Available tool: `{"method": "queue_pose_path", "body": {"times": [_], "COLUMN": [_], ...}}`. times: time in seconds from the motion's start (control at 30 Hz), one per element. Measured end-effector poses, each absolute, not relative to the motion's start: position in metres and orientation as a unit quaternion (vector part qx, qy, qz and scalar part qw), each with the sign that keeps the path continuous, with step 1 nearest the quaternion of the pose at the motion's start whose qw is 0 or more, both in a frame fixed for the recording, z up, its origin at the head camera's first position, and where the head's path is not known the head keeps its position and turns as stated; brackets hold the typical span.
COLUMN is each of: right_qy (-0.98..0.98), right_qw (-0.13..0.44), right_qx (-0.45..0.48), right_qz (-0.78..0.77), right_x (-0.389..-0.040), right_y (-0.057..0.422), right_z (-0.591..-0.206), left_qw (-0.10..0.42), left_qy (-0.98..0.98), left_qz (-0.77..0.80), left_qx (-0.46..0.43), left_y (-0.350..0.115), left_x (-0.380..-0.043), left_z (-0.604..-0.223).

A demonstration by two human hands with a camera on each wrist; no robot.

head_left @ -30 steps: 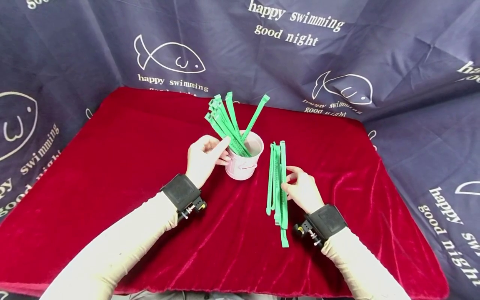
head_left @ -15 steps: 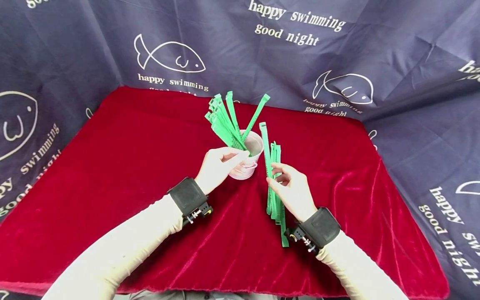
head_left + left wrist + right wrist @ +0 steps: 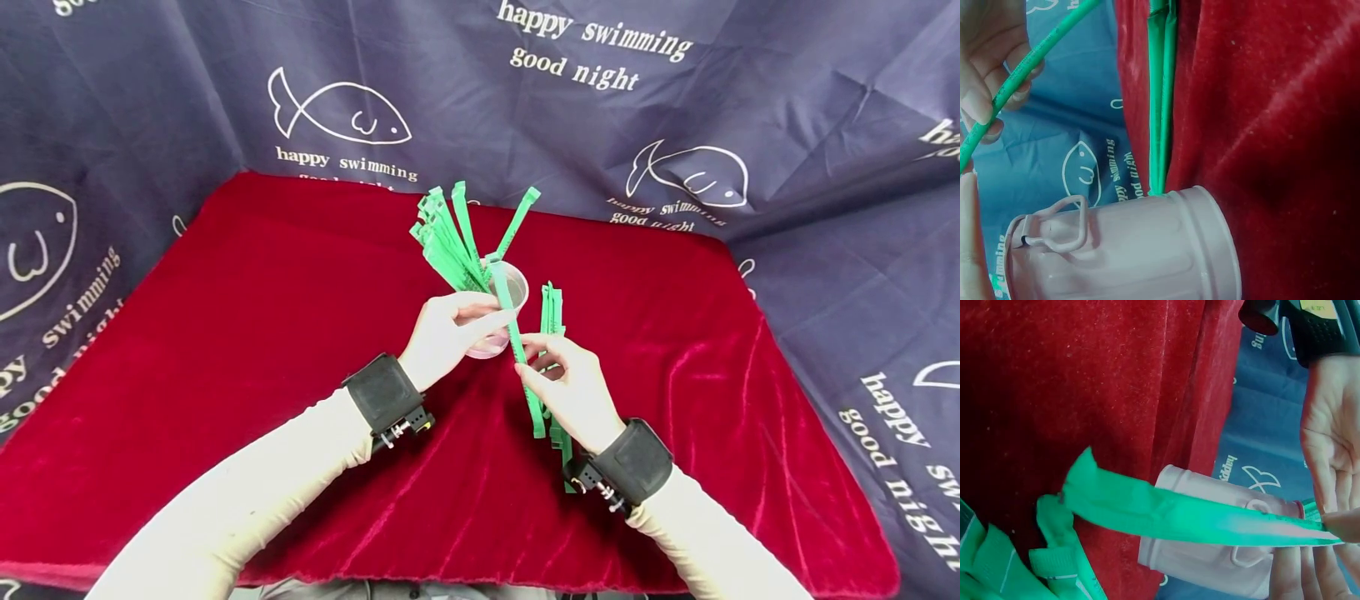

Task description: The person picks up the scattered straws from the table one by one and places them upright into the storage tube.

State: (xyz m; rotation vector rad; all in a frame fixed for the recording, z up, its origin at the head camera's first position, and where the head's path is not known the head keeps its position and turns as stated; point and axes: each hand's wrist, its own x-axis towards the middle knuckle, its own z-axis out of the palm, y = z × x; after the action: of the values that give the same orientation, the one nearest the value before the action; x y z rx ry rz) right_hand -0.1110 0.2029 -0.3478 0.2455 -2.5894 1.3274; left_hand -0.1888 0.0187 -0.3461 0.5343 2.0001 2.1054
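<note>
A long, thin green stick packet [image 3: 531,400] slants between both hands. My right hand [image 3: 570,379] pinches it near its middle with thumb and fingertips. Higher up, close in front of the bucket, the thumb and fingers of my left hand [image 3: 450,329] meet on the same packet. The packet's crimped near end [image 3: 1082,481] sticks out free in the right wrist view. A pale pink bucket [image 3: 1129,250] with small looped handles stands behind the left hand, partly hidden by it. Several more green packets [image 3: 447,242] lean out of its top, most towards the left.
More green packets [image 3: 552,307] lie in a loose pile to the right of the bucket, partly covered by the right hand. Red velvet cloth [image 3: 300,275] covers the table. A dark blue printed curtain [image 3: 480,100] hangs around the back and sides.
My right hand has lifted one packet off the pile and carried it left. My left hand has moved right, from the bucket's left side to its front, and now meets the packet.
</note>
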Motion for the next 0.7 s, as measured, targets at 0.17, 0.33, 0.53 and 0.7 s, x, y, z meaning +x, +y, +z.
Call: {"method": "queue_pose_path", "body": {"times": [0.17, 0.33, 0.53, 0.7], "right_qy": [-0.880, -0.880, -0.881, -0.885], "right_qw": [0.104, 0.108, 0.103, 0.091], "right_qx": [0.086, 0.087, 0.091, 0.090], "right_qz": [0.456, 0.455, 0.452, 0.447], "right_x": [-0.111, -0.112, -0.112, -0.113], "right_y": [0.201, 0.202, 0.206, 0.209], "right_z": [-0.347, -0.349, -0.352, -0.353], "left_qw": [0.080, 0.058, -0.024, -0.054], "left_qy": [0.681, 0.686, 0.719, 0.661], "left_qz": [0.706, 0.700, 0.666, 0.723], "left_qx": [0.179, 0.191, 0.199, 0.194], "left_y": [0.020, 0.019, 0.016, 0.012], "left_x": [-0.188, -0.189, -0.193, -0.199], "left_z": [-0.345, -0.343, -0.337, -0.329]}}
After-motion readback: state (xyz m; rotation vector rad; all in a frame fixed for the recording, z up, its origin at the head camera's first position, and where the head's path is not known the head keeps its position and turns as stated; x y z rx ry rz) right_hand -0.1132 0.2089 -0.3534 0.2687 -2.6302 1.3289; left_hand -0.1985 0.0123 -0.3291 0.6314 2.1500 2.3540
